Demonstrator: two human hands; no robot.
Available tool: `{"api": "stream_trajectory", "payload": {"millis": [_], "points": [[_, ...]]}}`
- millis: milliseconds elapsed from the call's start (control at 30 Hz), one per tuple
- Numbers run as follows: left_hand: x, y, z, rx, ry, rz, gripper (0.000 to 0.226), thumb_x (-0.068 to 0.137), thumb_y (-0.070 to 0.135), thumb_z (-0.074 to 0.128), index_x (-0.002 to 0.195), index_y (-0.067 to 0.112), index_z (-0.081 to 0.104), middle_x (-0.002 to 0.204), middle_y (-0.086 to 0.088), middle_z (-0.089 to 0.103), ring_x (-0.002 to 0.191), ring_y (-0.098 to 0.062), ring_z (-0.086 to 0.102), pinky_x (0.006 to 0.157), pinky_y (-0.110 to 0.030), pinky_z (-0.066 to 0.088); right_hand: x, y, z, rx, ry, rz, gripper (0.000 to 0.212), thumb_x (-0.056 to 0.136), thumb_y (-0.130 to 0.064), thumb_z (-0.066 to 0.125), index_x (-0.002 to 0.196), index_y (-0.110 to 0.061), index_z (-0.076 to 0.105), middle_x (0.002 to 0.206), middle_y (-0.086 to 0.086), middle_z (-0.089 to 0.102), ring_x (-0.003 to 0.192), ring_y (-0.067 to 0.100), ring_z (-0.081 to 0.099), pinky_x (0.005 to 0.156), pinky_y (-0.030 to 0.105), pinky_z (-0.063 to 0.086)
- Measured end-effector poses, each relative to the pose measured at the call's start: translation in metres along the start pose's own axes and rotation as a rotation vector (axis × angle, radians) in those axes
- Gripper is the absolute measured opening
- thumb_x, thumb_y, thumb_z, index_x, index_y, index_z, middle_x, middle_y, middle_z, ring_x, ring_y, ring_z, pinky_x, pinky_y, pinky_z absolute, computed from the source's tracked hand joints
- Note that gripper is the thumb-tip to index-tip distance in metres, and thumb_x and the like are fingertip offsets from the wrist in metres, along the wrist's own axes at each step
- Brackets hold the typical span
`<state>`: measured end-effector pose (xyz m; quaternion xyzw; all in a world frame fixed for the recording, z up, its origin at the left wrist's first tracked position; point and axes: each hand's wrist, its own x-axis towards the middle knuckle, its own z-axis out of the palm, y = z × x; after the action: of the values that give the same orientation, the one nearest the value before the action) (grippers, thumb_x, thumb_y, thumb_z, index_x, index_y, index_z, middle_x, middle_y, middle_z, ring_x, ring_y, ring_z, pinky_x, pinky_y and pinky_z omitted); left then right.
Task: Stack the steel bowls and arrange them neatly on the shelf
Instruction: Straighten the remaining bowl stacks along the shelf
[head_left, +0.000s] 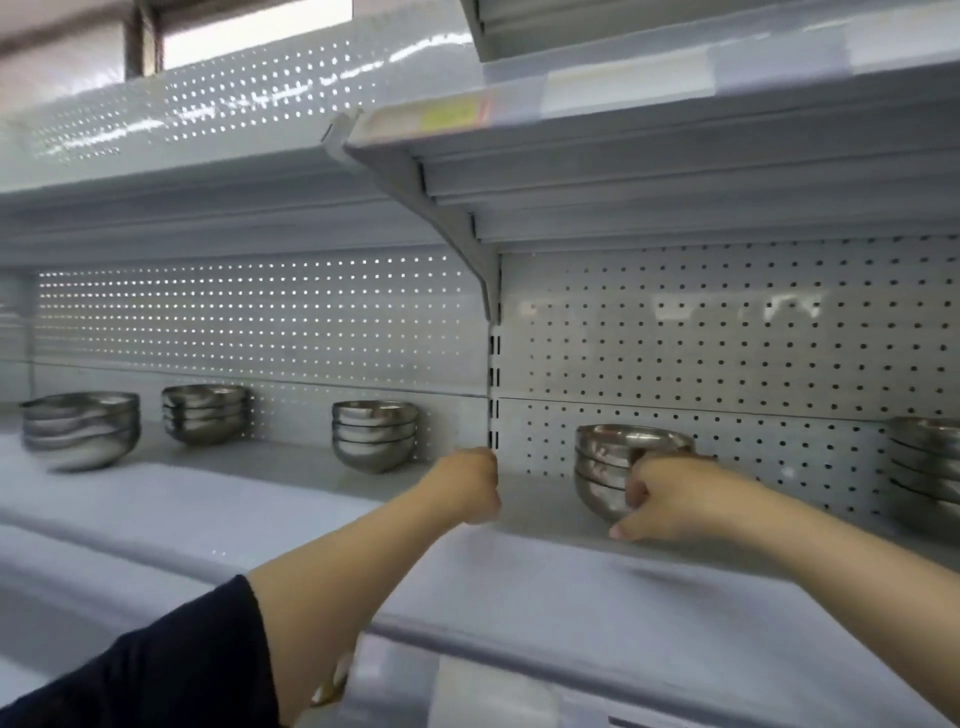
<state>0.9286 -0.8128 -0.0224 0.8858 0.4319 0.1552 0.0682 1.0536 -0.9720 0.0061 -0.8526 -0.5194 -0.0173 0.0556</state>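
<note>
Several stacks of steel bowls stand along a grey shelf (291, 499). My right hand (675, 499) grips the near side of one bowl stack (602, 467), fingers curled on its rim and wall. My left hand (467, 486) is a closed fist resting on the shelf just left of that stack, apart from it, with nothing visible in it. Other stacks stand at the far left (83, 428), left of middle (205, 413), at the middle (375, 435) and at the right edge (927, 462), cut off by the frame.
A perforated back panel (727, 353) runs behind the bowls, split by a slotted upright (493, 395). An upper shelf (623, 156) on a bracket overhangs close above. The shelf's front lip (519, 613) lies under my forearms.
</note>
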Motion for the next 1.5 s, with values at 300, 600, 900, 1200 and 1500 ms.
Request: {"api": "stream_trajectory", "payload": {"millis": [300,600,900,1200,1500], "points": [[-0.091,-0.191,-0.091,0.327,-0.002,-0.172,0.01,0.089,0.013,0.051,0.098,0.008,0.052,0.117,-0.013,0.06,0.1,-0.029,0.057,0.08,-0.035,0.046,0.029,-0.27,0.035,0.117,0.114,-0.437,0.039,0.079,-0.042,0.067,0.104,-0.011,0.064,0.109,0.006,0.067,0.095,0.025,0.061,0.082,0.034,0.053],[-0.154,-0.387,-0.159,0.4,0.09,-0.442,0.027,0.089,0.014,0.052,0.115,0.006,0.055,0.117,-0.012,0.06,0.108,-0.029,0.057,0.086,-0.033,0.046,0.037,-0.524,0.049,0.083,0.105,-0.78,0.041,0.08,-0.041,0.066,0.11,-0.012,0.066,0.112,0.005,0.067,0.1,0.024,0.062,0.088,0.037,0.053],[-0.102,-0.552,-0.183,0.361,0.091,-0.457,0.012,0.086,0.006,0.048,0.093,0.003,0.057,0.108,-0.015,0.061,0.1,-0.031,0.058,0.075,-0.032,0.043,0.113,-0.669,0.077,0.002,0.175,-0.769,0.04,0.084,-0.037,0.063,0.113,-0.01,0.064,0.114,0.007,0.066,0.102,0.025,0.061,0.086,0.035,0.052],[-0.01,-0.652,-0.198,0.235,0.07,-0.146,0.033,0.088,0.011,0.055,0.121,0.013,0.058,0.126,-0.004,0.06,0.114,-0.024,0.057,0.083,-0.028,0.043,0.187,-0.756,0.081,-0.004,0.22,-0.642,0.031,0.084,-0.029,0.063,0.113,-0.016,0.061,0.115,0.004,0.065,0.103,0.024,0.06,0.085,0.034,0.051],[0.047,-0.677,-0.178,-0.361,-0.149,-0.034,0.067,0.087,0.015,0.064,0.144,0.005,0.028,0.144,-0.013,0.04,0.129,-0.028,0.044,0.101,-0.03,0.038,0.187,-0.691,0.076,0.448,0.661,-0.246,0.042,0.074,-0.031,0.074,0.113,-0.024,0.061,0.101,-0.007,0.059,0.085,0.011,0.054,0.075,0.025,0.042]]}}
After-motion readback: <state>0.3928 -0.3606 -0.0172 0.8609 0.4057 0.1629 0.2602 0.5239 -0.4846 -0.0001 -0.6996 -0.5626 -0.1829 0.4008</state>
